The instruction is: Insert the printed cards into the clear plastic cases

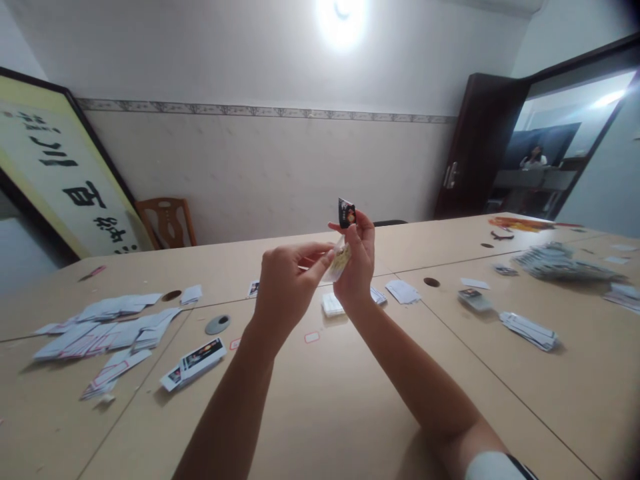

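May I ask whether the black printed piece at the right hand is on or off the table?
Off: the right hand holds the black piece up, above the table.

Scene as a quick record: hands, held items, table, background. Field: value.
left hand: fingers at the pale packet, the left hand raised above the table
right hand: the right hand holds a small dark printed piece upright; pale packet also between the hands
table, left side: spread white paper slips; printed cards nearer the middle
table, right side: white paper bundle; pile of clear packets
background: framed calligraphy, wooden chair, open dark door
unclear: packet contents
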The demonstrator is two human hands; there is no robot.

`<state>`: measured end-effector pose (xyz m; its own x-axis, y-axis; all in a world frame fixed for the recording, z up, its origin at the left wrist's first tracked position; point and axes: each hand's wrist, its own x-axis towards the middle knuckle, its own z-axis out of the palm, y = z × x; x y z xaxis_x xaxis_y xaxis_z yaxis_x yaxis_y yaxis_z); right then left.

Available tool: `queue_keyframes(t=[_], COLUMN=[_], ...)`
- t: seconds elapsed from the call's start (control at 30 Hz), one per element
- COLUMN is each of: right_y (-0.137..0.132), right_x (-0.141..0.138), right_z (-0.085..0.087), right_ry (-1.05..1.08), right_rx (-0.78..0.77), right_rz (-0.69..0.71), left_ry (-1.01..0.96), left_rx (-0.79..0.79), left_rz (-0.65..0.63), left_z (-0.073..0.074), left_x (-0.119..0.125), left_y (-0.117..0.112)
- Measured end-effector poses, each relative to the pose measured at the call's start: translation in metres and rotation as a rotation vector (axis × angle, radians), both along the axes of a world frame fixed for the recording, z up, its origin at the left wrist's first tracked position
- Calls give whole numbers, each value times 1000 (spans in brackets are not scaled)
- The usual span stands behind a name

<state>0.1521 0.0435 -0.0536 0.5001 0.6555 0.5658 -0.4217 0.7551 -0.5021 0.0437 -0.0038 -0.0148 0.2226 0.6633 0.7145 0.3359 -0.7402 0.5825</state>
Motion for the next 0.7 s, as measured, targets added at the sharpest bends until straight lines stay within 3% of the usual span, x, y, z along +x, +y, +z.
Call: queue_keyframes(t=[0.27,0.4,0.7], right_y=[-2,-4,1], right_x=[2,2,3], right_z=[0,1,-1], right_ry=[92,62,58], right_rx=[46,24,-18], right_rz=[132,108,5], left_ry=[-99,-149,9], left_rx=[-18,-42,49], left_rz=[34,37,2], left_z=[2,2,-1], left_x=[-10,-9,2], left_y=[9,8,3])
